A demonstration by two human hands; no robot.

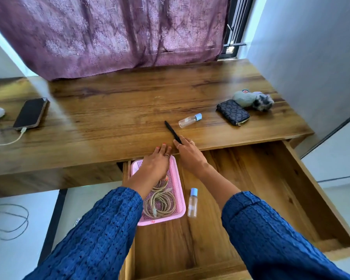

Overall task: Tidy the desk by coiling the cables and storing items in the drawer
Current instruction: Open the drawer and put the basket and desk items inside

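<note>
Plainly, the pen, pinched at its near end by the right hand above the drawer, could be dropped short, while the flat-fingered left hand holds nothing.

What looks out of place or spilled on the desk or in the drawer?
Nothing is spilled or damaged. One small bottle lies on its side on the desk, while a similar bottle stands upright in the drawer beside the pink basket.
</note>
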